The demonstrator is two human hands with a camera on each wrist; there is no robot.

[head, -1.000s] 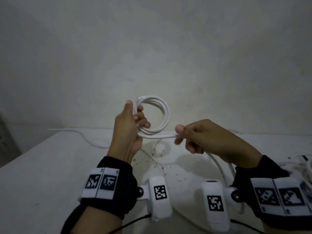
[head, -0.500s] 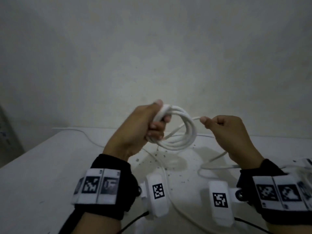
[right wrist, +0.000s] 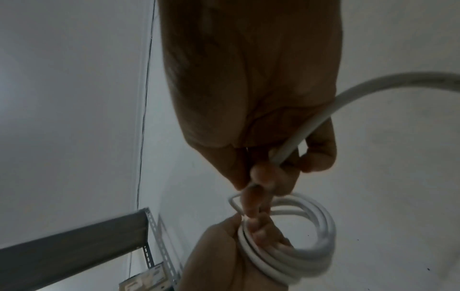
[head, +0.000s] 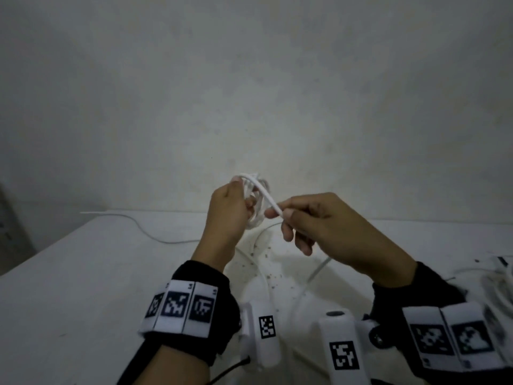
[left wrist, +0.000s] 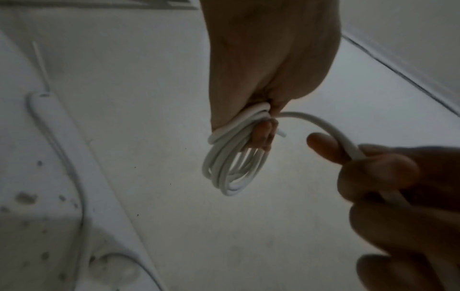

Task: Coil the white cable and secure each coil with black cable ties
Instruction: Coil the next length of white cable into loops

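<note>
My left hand (head: 230,209) grips a small coil of white cable (head: 258,209) held up above the table, several loops bunched between thumb and fingers; the coil (left wrist: 231,167) hangs below the fingers in the left wrist view. My right hand (head: 308,220) pinches the free run of the cable (head: 270,200) between thumb and forefinger, just right of the coil. In the right wrist view the cable (right wrist: 311,126) passes through that hand toward the coil (right wrist: 298,246). From there the cable trails down to the table. No black cable tie is visible.
A white table (head: 83,273) lies below the hands, speckled with dark crumbs (head: 272,273). A thin white wire (head: 144,232) crosses its far left. More white cables (head: 494,276) sit at the right edge. A bare wall rises behind. A grey metal shelf (right wrist: 87,240) shows in the right wrist view.
The left hand turned the coil edge-on and raised it. The right hand moved left and closer, laying the free run over the top of the coil.
</note>
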